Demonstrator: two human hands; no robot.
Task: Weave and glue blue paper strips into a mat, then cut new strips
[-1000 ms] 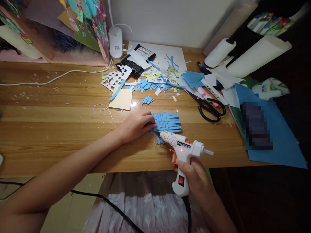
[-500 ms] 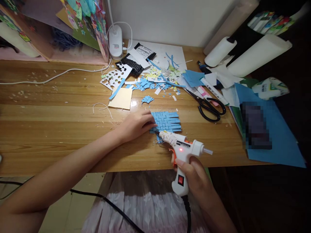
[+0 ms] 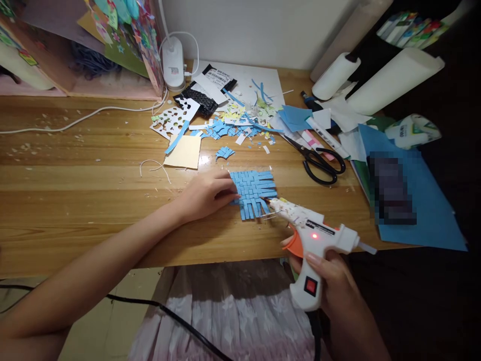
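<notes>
Beneath the fingers of the left hand, the left edge of a woven blue paper piece is lying on the desk. These fingers are lying close together; I cannot tell whether they are pinching the edge or only pressing it. To their right, the dark nozzle of a white glue gun is pointing at the loose strips of the piece. Around the gun's handle, the fingers of the right hand are curling, with one fingertip showing by the orange trigger. Just beyond the left fingers, a small blue woven scrap is lying, and farther beyond, mixed paper scraps are spreading. Beyond the right fingers, black-handled scissors are resting near a blue sheet.
</notes>
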